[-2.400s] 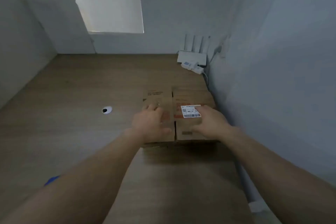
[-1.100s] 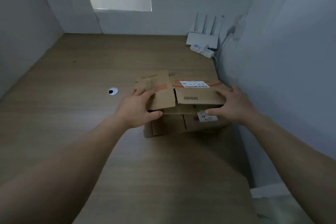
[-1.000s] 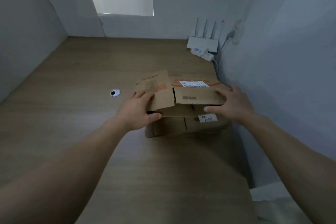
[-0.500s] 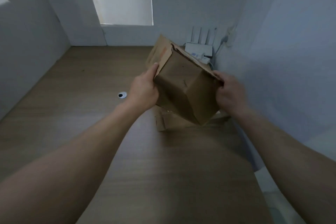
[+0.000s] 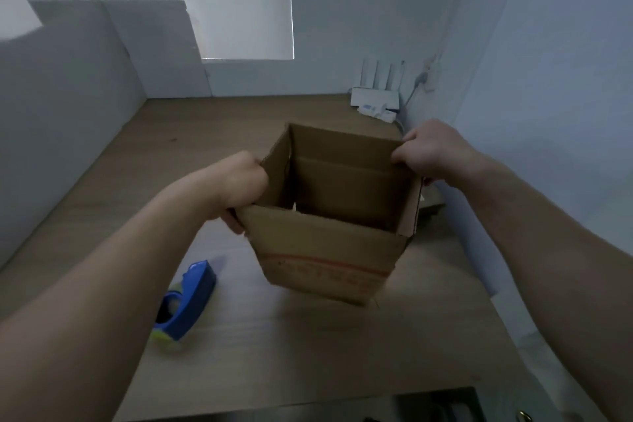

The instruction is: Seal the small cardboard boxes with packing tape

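I hold a small brown cardboard box (image 5: 325, 253) in the air above the wooden table (image 5: 308, 353), its open end turned toward me so I see the empty inside. My left hand (image 5: 243, 188) grips its left wall. My right hand (image 5: 428, 151) grips its far right corner. A red printed band runs across the near wall. A blue tape dispenser (image 5: 186, 301) lies on the table below my left forearm. Part of another flattened cardboard box (image 5: 431, 207) shows behind the held box on the right.
A white router (image 5: 376, 98) with antennas and a power strip stand at the far right corner by the wall. White walls close in the table at left, back and right. The table's near edge (image 5: 308, 406) runs along the bottom, with a dark gap below.
The box has been lifted off the stack, swung round and opened up so its open end faces me. The view has tilted down, and the tape dispenser has come into sight.
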